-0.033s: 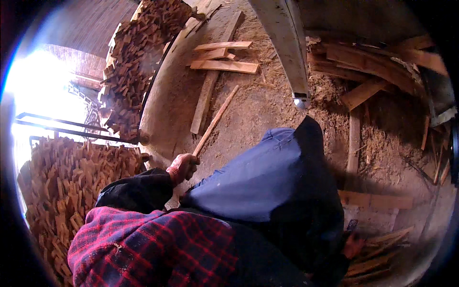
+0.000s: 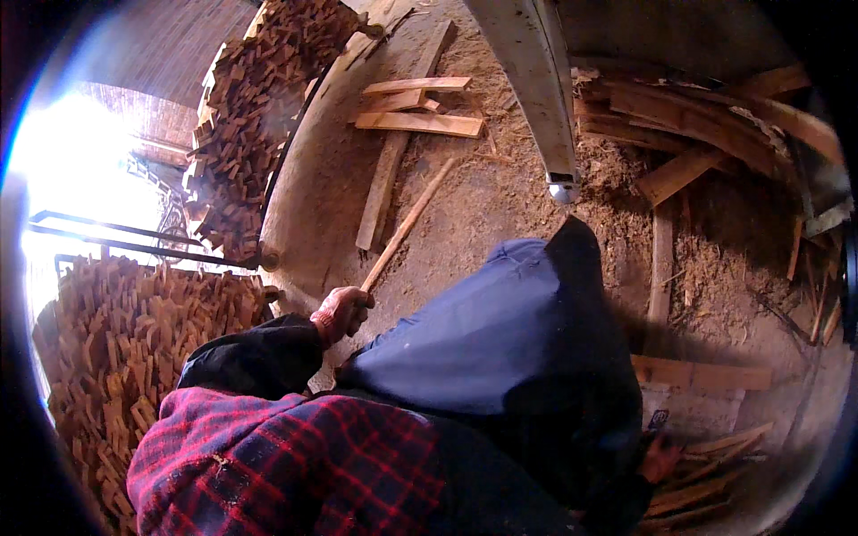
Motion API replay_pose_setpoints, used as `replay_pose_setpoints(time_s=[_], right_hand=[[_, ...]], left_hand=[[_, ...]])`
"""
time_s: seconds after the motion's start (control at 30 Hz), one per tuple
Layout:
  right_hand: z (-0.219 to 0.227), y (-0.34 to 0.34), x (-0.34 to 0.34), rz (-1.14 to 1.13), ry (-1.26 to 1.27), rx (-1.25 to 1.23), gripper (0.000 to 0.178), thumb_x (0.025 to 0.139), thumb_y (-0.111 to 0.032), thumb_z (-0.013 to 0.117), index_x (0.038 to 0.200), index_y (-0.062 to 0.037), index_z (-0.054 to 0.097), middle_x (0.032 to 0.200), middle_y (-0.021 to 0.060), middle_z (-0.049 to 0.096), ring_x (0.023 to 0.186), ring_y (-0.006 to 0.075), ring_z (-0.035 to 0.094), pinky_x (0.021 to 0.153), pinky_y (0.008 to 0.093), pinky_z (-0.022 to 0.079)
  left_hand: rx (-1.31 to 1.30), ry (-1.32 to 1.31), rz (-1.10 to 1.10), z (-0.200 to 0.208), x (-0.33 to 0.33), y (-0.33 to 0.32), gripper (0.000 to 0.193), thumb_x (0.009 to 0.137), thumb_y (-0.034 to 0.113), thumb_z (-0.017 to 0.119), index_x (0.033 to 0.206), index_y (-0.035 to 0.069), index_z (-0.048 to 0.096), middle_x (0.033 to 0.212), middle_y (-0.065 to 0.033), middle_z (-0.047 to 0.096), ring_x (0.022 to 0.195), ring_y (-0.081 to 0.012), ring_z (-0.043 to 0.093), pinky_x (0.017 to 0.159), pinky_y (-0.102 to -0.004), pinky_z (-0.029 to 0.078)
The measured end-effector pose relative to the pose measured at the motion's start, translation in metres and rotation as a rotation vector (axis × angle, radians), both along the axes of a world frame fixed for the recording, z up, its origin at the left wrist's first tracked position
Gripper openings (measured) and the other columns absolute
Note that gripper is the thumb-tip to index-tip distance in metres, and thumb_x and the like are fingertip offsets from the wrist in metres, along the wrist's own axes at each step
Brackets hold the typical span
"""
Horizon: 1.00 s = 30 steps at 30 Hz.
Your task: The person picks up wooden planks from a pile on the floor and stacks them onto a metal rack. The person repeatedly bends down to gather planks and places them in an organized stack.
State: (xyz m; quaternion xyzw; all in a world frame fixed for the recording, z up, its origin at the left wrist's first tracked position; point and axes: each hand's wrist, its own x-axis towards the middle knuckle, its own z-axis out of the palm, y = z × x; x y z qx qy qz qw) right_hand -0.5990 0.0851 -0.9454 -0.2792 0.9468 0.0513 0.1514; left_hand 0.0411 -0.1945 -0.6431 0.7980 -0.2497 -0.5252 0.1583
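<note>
My left hand (image 2: 340,314) is closed round the lower end of a thin wooden stick (image 2: 407,223). The stick slants up and away to the right over the dusty floor. Beside its far half lies a longer, wider plank (image 2: 384,192). My right hand (image 2: 660,459) is low on the right, in shadow by my leg. It is nearest to a pile of thin wood strips (image 2: 702,487); its fingers are too dark to make out, and I cannot tell whether it touches them.
Short boards (image 2: 418,122) lie across the plank ahead. A pale metal machine arm (image 2: 536,80) reaches down in front of my knee. Heaps of small wood blocks (image 2: 259,116) stand on the left. Long slabs (image 2: 697,125) are piled at the far right, above sawdust (image 2: 715,277).
The far end of the stick has swung slightly to the right. My left hand keeps its grip in nearly the same place.
</note>
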Motion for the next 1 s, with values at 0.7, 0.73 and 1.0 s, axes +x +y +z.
replay_pose_setpoints(time_s=[0.7, 0.73, 1.0], right_hand=[[-0.009, -0.015, 0.012, -0.362, -0.036, -0.787, 0.047, 0.088, -0.031, 0.060, 0.128, -0.0072, 0.055, 0.130, 0.0123, 0.054, 0.114, 0.0313, 0.056, 0.096, 0.0428, 0.046], [0.016, -0.038, 0.021, -0.536, -0.339, -0.956, 0.046, 0.091, -0.029, 0.057, 0.131, -0.0068, 0.053, 0.132, 0.0137, 0.053, 0.115, 0.0297, 0.055, 0.097, 0.0421, 0.047], [0.184, -0.087, 0.050, -0.587, -0.806, -1.722, 0.043, 0.099, -0.026, 0.047, 0.134, -0.0008, 0.048, 0.129, 0.0135, 0.054, 0.116, 0.0248, 0.053, 0.100, 0.0350, 0.041]], left_hand=[[-0.514, 0.495, -1.313, -0.042, -0.404, -0.197, 0.024, 0.089, 0.020, 0.060, 0.104, 0.002, 0.065, 0.089, -0.0068, 0.063, 0.082, -0.0143, 0.059, 0.072, -0.0281, 0.048], [-0.506, 0.504, -1.394, -0.033, -0.425, -0.190, 0.026, 0.089, 0.020, 0.060, 0.106, 0.001, 0.065, 0.091, -0.0072, 0.064, 0.084, -0.0145, 0.060, 0.074, -0.0281, 0.049], [-0.658, 0.485, -2.217, -0.051, -0.553, -0.013, 0.048, 0.082, 0.049, 0.062, 0.108, 0.008, 0.066, 0.102, -0.0177, 0.067, 0.097, -0.0356, 0.064, 0.085, -0.0446, 0.051]])
